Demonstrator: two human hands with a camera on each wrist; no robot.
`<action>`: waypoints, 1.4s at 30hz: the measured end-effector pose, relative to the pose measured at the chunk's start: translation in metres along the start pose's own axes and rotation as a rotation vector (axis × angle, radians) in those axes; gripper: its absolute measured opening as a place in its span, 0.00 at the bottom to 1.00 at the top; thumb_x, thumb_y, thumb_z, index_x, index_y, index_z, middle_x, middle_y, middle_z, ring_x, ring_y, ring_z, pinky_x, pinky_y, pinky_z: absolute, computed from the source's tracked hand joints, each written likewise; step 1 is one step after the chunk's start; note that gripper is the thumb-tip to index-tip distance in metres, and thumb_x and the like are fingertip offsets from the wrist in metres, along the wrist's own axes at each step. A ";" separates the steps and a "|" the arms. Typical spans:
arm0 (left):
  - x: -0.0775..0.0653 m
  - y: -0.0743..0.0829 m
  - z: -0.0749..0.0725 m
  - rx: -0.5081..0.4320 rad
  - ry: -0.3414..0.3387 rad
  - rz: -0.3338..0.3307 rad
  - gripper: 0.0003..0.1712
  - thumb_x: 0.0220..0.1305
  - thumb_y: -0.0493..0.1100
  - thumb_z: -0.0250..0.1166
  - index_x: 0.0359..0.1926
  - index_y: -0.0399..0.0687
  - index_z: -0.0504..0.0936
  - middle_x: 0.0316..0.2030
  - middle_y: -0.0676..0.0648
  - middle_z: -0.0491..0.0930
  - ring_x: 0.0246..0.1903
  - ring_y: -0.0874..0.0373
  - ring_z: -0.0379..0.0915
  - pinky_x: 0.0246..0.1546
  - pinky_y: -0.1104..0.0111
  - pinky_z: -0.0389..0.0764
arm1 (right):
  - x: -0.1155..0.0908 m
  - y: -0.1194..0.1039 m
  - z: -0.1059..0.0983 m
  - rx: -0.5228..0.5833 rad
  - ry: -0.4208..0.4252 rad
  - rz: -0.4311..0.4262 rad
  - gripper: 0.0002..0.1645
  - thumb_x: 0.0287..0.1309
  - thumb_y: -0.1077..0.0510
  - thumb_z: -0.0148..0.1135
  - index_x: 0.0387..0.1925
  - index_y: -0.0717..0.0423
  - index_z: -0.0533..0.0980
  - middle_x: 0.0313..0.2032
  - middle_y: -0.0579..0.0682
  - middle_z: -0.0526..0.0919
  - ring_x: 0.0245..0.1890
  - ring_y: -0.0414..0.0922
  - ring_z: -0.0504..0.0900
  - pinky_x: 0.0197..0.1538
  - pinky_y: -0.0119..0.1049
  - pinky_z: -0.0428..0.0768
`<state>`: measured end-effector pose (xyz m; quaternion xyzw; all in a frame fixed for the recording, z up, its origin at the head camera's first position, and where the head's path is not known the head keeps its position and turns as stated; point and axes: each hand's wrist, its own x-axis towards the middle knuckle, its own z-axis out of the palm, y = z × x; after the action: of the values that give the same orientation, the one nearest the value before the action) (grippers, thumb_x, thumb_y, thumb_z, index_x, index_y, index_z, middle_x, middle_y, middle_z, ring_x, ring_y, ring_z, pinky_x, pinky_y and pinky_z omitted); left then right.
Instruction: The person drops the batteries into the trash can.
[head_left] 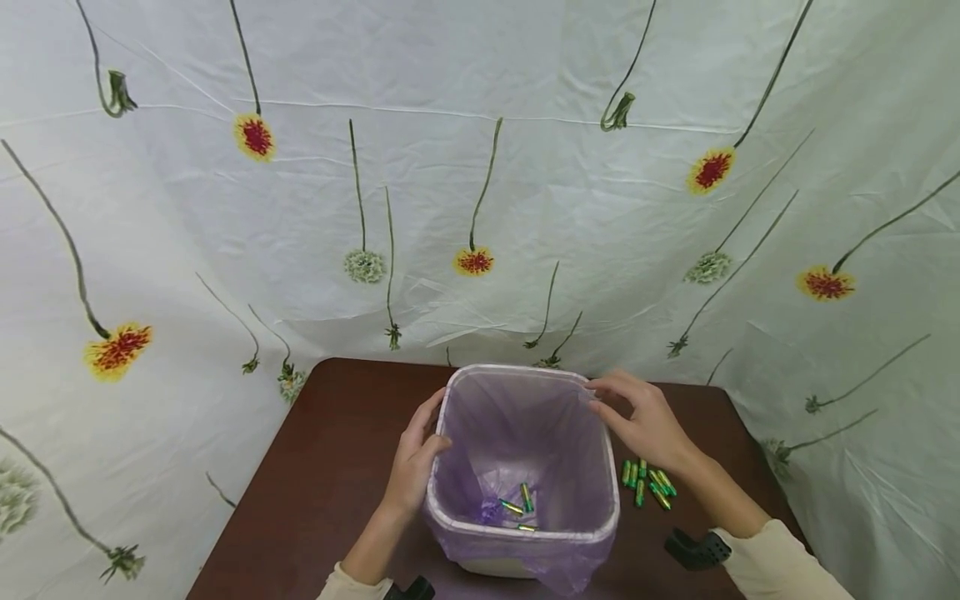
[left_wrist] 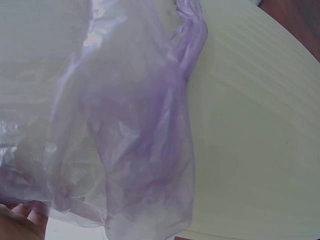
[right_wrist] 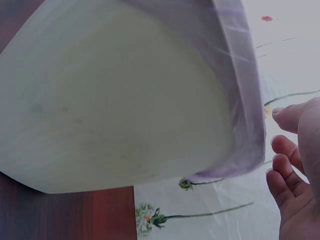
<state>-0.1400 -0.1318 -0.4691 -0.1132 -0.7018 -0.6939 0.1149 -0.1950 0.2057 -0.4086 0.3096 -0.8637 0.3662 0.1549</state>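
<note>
- The white bin (head_left: 495, 568) is stood on the dark table (head_left: 330, 442), between both hands; it is lined with a purple bag (head_left: 525, 417) folded over the rim.
- The left side of the rim is gripped by the left hand (head_left: 411, 467), its thumb laid over the top and its fingers placed along the outside.
- The right hand (head_left: 641, 421) is raised at the far right corner, fingers slightly bent and parted from the thumb; nothing is seen held.
- Three batteries (head_left: 527, 497) are contained in the bag; more are scattered right of the bin.
</note>
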 end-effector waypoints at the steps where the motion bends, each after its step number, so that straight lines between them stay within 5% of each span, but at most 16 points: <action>1: 0.000 0.000 0.000 0.000 0.000 0.000 0.40 0.60 0.25 0.52 0.76 0.34 0.64 0.74 0.36 0.63 0.71 0.43 0.59 0.58 0.74 0.70 | -0.002 0.001 -0.001 -0.002 0.005 0.007 0.15 0.62 0.63 0.71 0.51 0.56 0.85 0.42 0.42 0.84 0.41 0.41 0.82 0.44 0.45 0.81; 8: 0.000 0.000 0.000 -0.008 -0.002 0.005 0.40 0.60 0.25 0.52 0.76 0.34 0.64 0.74 0.36 0.64 0.71 0.43 0.60 0.56 0.74 0.70 | -0.016 0.012 -0.006 -0.024 0.027 0.025 0.16 0.61 0.64 0.72 0.51 0.55 0.85 0.43 0.42 0.85 0.43 0.42 0.83 0.45 0.48 0.81; 31: 0.000 0.002 0.001 -0.019 -0.007 0.018 0.40 0.60 0.24 0.51 0.76 0.34 0.64 0.73 0.36 0.64 0.70 0.42 0.60 0.57 0.75 0.69 | -0.081 0.068 -0.013 -0.161 0.167 0.182 0.16 0.57 0.68 0.73 0.48 0.57 0.86 0.37 0.44 0.83 0.36 0.44 0.80 0.39 0.31 0.73; 42: 0.000 0.002 0.002 -0.032 -0.006 0.007 0.39 0.60 0.24 0.51 0.76 0.33 0.64 0.73 0.36 0.64 0.70 0.43 0.60 0.57 0.75 0.70 | -0.118 0.097 0.005 -0.161 0.176 0.363 0.15 0.62 0.65 0.71 0.51 0.58 0.84 0.36 0.43 0.82 0.35 0.39 0.78 0.38 0.43 0.80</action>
<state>-0.1390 -0.1301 -0.4668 -0.1196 -0.6906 -0.7041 0.1137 -0.1687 0.3036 -0.5224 0.1023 -0.9150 0.3434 0.1856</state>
